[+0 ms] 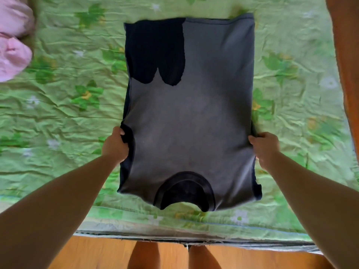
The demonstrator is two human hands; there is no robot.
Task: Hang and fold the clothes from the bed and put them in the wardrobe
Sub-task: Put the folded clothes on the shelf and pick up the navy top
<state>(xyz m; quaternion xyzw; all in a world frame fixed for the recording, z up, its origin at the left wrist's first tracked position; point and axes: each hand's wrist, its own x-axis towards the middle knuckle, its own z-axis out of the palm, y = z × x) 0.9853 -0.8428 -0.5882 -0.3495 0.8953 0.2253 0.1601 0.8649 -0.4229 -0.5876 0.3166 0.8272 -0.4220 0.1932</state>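
The grey T-shirt is lying flat on the bed, which has a green flowered sheet, and its neck opening is pointing toward the person. The left hand is gripping the shirt's left edge, fingers curled around a dark fold, and the right hand is holding the right edge with fingers curled on the cloth. A pink garment is lying at the far left, well apart.
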